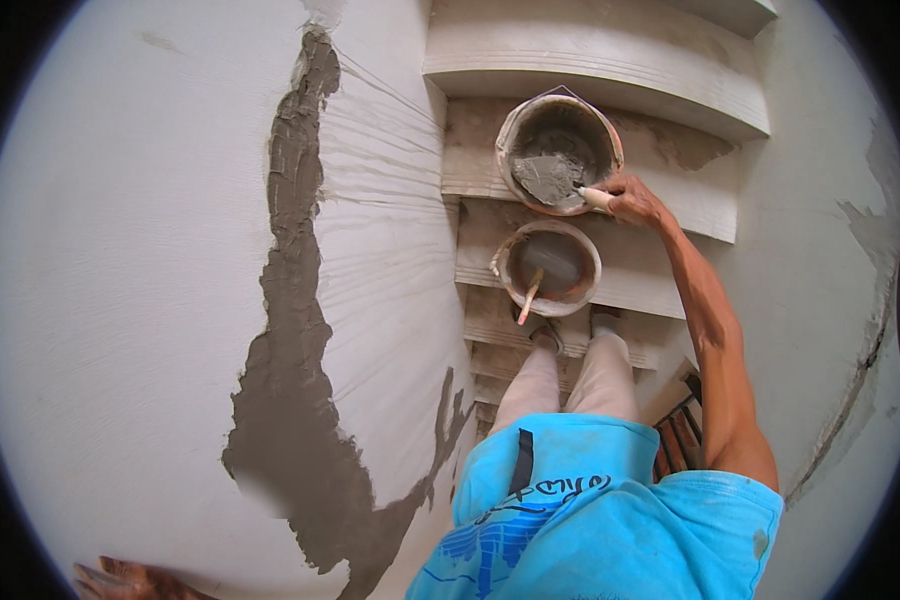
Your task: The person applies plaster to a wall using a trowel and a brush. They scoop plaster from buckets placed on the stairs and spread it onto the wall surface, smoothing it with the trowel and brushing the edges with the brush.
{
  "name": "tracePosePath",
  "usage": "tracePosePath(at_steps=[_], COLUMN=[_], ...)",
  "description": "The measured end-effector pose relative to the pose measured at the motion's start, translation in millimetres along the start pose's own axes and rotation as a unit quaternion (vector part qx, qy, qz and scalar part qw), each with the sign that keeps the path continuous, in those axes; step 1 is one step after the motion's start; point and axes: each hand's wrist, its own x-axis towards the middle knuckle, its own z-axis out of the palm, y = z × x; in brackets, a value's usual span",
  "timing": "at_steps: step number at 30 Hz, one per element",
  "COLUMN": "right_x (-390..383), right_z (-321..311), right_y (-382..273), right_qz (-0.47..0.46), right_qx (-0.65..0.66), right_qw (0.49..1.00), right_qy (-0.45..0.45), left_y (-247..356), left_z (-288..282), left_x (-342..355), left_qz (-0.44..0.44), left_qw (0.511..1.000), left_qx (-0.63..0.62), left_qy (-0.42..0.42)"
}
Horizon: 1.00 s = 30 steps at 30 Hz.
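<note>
My right hand [632,201] is closed around the pale handle of a trowel [598,197]. The trowel's tip reaches into wet grey mortar [548,178] in the upper bucket [511,133], which stands on a stair step. Just below that, a second bucket [589,287] holds murky grey water, with a wooden-handled brush [531,297] leaning in it. At the lower left edge, my left hand [135,582] rests by the white wall, fingers outstretched and holding nothing; the picture's edge cuts it off. Fresh grey mortar [295,400] forms a long, ragged patch down this wall.
Curved stair steps [590,50] rise ahead, and my feet [545,338] stand just below the buckets. Grey drip streaks run across the left wall [150,250]. The right wall carries a long crack [855,385]. Dark slats [682,435] show beside my right hip.
</note>
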Motion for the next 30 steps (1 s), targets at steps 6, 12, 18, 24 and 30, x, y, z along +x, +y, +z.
tracePosePath(at_steps=[6,12,18,24,30], right_x=[-11,-2,38,59,57], right_z=[52,128,170,200,237], right_y=[-15,-143,-195,-218,-242], right_qz=[-0.046,-0.121,-0.284,-0.349,-0.325], right_qx=[0.184,0.234,0.057,-0.028,-0.138], right_qw=[0.982,0.964,0.942,0.898,0.877], right_qy=[0.012,0.041,0.168,0.268,0.326], left_y=[0,-18,-20,-23,-18], left_z=[-5,0,1,2,-1], left_x=[10,-11,-10,-12,-6], left_qz=[-0.019,-0.058,-0.035,-0.044,-0.029], left_qw=[0.999,0.998,0.999,0.999,0.999], left_qx=[-0.034,-0.005,0.012,-0.008,0.012], left_qy=[0.014,-0.016,-0.005,-0.01,-0.002])
